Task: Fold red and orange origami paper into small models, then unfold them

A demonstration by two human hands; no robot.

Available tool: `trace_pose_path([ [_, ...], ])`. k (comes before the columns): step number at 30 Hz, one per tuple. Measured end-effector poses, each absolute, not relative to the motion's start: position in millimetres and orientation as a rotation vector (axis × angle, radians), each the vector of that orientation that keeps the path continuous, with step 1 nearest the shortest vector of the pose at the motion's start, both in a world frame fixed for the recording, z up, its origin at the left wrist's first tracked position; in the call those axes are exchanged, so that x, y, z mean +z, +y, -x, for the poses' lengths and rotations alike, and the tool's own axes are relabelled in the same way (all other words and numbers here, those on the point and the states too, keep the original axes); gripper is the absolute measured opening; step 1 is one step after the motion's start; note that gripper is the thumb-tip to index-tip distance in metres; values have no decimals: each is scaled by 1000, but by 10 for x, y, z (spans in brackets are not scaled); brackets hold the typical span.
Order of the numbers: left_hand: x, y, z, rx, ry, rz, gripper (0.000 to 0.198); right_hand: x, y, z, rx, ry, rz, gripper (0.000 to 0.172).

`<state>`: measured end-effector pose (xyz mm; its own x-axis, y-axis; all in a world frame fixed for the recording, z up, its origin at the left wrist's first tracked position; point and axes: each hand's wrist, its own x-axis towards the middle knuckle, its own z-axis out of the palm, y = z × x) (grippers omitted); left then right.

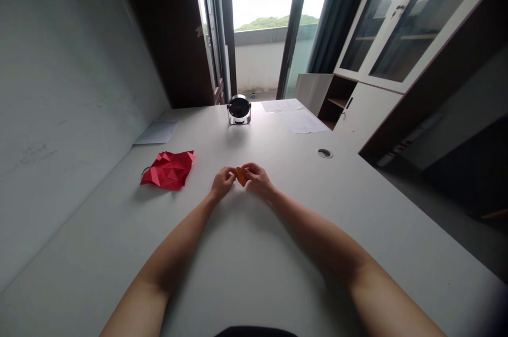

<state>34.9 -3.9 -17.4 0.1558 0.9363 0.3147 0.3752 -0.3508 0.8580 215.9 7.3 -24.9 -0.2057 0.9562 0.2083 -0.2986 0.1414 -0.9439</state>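
Between my two hands is a small piece of folded orange paper [240,176], held just above the white table. My left hand [223,182] pinches its left side with the fingers closed. On the other side, my right hand [257,179] grips the upper right edge between thumb and fingers. The folds facing the table are hidden. To the left of my hands lies a creased sheet of red paper [170,170], crumpled and raised in places, with a thin dark loop showing at its left edge.
The white table [246,263] runs along a wall at left. A round black device in a silver stand [239,109] stands at the back. Paper sheets [307,121] lie back right, another sheet [156,132] by the wall. A cable hole [324,153] is at right.
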Motion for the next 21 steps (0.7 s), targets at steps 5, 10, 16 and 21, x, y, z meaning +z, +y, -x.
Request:
trace_pose_path([
  [5, -160, -45, -351, 1211, 1276, -1853, 18, -263, 65, -2123, 1297, -1294, 791, 35],
  [10, -140, -80, -380, 1146, 1229, -1746, 19, -261, 45, -2124, 1220, -1421, 886, 35],
  [16, -132, -107, -397, 1188, 1132, -1636, 24, -232, 6, -2133, 1131, -1545, 972, 33],
  [21, -87, -114, -390, 1192, 1016, -1621, 28, -241, 3, -2148, 1047, -1569, 1027, 33],
])
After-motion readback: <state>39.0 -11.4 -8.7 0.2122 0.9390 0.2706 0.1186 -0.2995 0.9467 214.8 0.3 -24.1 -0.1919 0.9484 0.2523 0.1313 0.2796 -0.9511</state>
